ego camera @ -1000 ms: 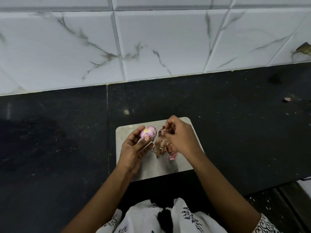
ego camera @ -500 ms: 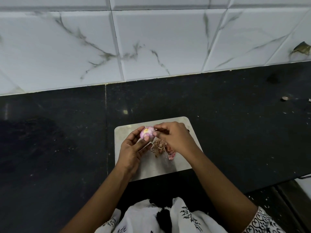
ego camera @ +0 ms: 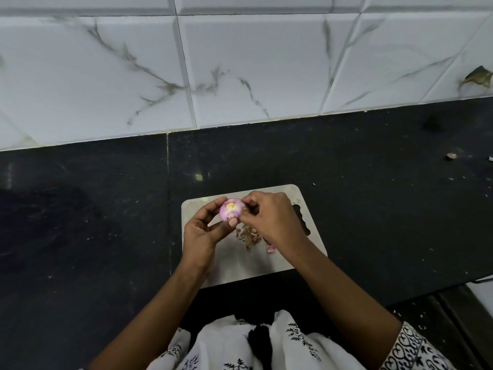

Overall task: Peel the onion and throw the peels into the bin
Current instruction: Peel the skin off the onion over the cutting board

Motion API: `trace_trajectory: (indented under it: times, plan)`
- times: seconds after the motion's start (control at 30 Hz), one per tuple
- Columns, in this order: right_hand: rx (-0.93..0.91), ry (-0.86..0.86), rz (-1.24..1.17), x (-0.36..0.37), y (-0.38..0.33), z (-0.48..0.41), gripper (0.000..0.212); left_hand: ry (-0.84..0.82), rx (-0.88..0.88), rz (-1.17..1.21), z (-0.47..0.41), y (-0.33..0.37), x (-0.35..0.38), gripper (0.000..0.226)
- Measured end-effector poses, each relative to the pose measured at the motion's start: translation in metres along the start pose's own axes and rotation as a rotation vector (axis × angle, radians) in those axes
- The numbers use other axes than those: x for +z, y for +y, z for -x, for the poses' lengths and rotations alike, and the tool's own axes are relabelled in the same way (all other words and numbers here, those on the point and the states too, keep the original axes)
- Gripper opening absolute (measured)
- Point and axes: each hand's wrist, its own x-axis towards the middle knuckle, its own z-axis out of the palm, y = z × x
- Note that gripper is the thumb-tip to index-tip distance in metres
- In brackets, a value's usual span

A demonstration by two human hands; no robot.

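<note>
Two hands meet over the far edge of a board (ego camera: 240, 265), with the onion (ego camera: 231, 208) held between them, clear of the board. The onion is pink-purple and mostly bare of dry skin. Its pale yellow end faces up toward the camera. It looks nearly round, so its long axis is hard to tell.

The left hand (ego camera: 202, 231) grips it from the left and below, fingers curled round the far side and thumb pressed on the near side. The right hand (ego camera: 269, 217) is curled tight, its thumb and forefinger pinching at the onion's right side. Whether a strip of skin sits between them cannot be told.

A small heap of brown peels (ego camera: 249, 235) lies near the board's middle, partly under the right wrist, with a pink piece (ego camera: 270, 248) just beside it. A dark cut-out notch shows at the board's right edge.

The board sits at the near edge of a dark, speckled counter (ego camera: 80, 209). A scrap (ego camera: 451, 155) lies near the counter's right edge. White marbled tiles (ego camera: 240, 62) rise from the far edge. A white printed garment (ego camera: 240, 343) fills the bottom of the view.
</note>
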Motion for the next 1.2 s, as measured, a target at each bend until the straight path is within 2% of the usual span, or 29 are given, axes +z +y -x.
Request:
trace_trajectory:
  times: [0.23,0.4,0.5,0.57,0.67,0.77,0.87,0.93,1.07,1.2]
  plan:
    - [0.053,0.086,-0.070,0.011,-0.001,0.003,0.031,0.009,0.041,0.023,0.001,-0.005,-0.001,0.044]
    - [0.140,0.129,-0.172,0.011,0.002,-0.002,0.014,0.015,0.066,0.057,0.002,-0.007,0.001,0.046]
    - [0.175,0.069,-0.303,0.004,0.005,-0.003,0.013,0.030,-0.017,0.134,0.000,-0.006,0.001,0.051]
    - [0.197,0.026,-0.427,0.001,0.007,-0.004,0.011,0.007,-0.119,0.261,-0.001,-0.005,0.001,0.067]
    - [0.218,0.043,-0.420,0.006,0.011,-0.006,0.008,-0.030,-0.219,0.402,0.001,-0.008,0.003,0.079]
    - [0.210,0.026,-0.188,0.010,0.019,-0.009,0.013,0.009,-0.296,0.550,0.004,-0.008,0.006,0.076]
    - [0.157,-0.178,0.051,0.009,0.027,-0.008,0.030,0.076,-0.401,0.642,0.002,-0.006,0.004,0.054]
    - [0.129,-0.201,0.031,0.008,0.028,-0.007,0.042,0.070,-0.444,0.635,0.001,-0.004,0.003,0.043]
    - [-0.084,-0.049,-0.153,0.007,0.017,-0.003,0.038,0.083,-0.486,0.600,-0.001,-0.003,0.004,0.039]
    - [-0.150,-0.036,-0.057,0.016,0.010,-0.001,0.035,0.084,-0.496,0.544,-0.002,-0.003,0.008,0.034]
